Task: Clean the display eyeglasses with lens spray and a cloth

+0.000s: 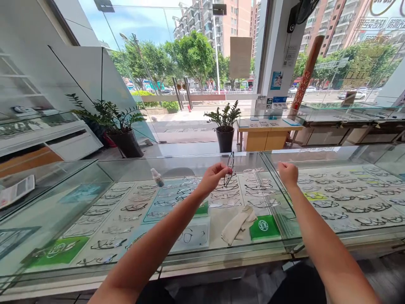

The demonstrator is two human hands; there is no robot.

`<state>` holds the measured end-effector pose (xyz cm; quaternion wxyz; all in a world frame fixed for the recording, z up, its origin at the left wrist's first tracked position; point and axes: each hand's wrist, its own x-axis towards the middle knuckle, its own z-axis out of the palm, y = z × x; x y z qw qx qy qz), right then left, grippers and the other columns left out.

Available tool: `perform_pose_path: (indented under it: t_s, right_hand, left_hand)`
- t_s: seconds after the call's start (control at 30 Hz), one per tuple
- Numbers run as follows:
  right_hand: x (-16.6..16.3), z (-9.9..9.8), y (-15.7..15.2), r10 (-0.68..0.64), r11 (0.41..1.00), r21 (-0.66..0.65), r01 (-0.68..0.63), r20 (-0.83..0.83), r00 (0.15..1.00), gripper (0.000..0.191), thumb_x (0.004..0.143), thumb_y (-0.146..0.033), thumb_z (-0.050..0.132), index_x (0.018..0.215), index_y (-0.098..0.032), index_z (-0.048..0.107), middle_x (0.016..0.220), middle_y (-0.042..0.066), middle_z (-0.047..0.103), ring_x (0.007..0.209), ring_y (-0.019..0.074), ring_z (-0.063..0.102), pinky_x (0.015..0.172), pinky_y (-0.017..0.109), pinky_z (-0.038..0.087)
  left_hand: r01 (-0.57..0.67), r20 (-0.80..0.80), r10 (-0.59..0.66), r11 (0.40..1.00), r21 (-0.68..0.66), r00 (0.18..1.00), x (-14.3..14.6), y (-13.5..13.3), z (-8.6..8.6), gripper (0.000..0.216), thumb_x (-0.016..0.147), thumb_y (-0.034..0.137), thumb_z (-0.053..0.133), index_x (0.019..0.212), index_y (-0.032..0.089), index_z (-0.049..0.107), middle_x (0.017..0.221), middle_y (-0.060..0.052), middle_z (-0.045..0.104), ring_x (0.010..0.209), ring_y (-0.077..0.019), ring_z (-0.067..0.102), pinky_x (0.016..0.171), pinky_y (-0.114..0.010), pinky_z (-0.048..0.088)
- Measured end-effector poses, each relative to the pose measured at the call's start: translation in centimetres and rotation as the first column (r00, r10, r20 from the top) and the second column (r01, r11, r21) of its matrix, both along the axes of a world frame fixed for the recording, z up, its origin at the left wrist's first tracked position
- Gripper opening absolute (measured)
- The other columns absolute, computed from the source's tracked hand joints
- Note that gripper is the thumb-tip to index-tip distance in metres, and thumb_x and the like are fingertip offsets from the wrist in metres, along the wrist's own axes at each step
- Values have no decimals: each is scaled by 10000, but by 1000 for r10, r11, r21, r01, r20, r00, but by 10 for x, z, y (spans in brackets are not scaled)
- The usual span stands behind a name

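Observation:
My left hand [215, 176] pinches a pair of eyeglasses [232, 164] with a thin dark frame, holding it up on edge above the glass display counter [190, 162]. Off to the right, my right hand [287, 174] is closed in a fist over the counter, apart from the glasses; nothing shows in it. A crumpled beige cloth [238, 226] lies on the glass below and between my hands. Left of my left hand stands a small spray bottle [157, 177] with a white top.
Rows of eyeglasses [335, 190] fill the case under the glass. A green card [265, 227] with a white logo sits beside the cloth. Beyond the counter are a potted plant [225, 137], a second potted plant [125, 141] and a wooden table [268, 135] by the window.

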<state>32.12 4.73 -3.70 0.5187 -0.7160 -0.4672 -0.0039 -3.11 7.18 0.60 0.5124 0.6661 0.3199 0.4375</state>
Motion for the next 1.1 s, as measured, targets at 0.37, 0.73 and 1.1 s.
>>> perform_pose_path:
  t_s: [0.37,0.73,1.1]
  right_hand:
    - [-184,31,-14,701,706,26,-707,111,704,299,985,-477,616,854,-214,669,630,-55,489,596,138,442,609,285,347]
    - [-186,1,-26,744,662,53,-748,83,663,194,981,-380,628,914,-213,700,646,-49,533,598,148,470,613,292,372]
    - [-181,4,-25,631,769,26,-639,134,764,182,973,-369,604,968,-219,707,600,-51,571,545,154,496,601,294,343]
  left_hand:
    - [-133,283,141,990,-48,949,-22,-13,-26,538,755,651,882,868,175,659,1029,-64,756,945,-181,695,848,-353,637]
    - [-110,230,101,993,29,968,-16,-24,-40,426,873,598,811,902,185,712,982,-57,749,947,-191,709,816,-322,652]
    - [-165,166,150,983,78,975,-15,-23,-45,400,906,590,774,936,195,729,999,-52,745,948,-190,703,805,-329,676]
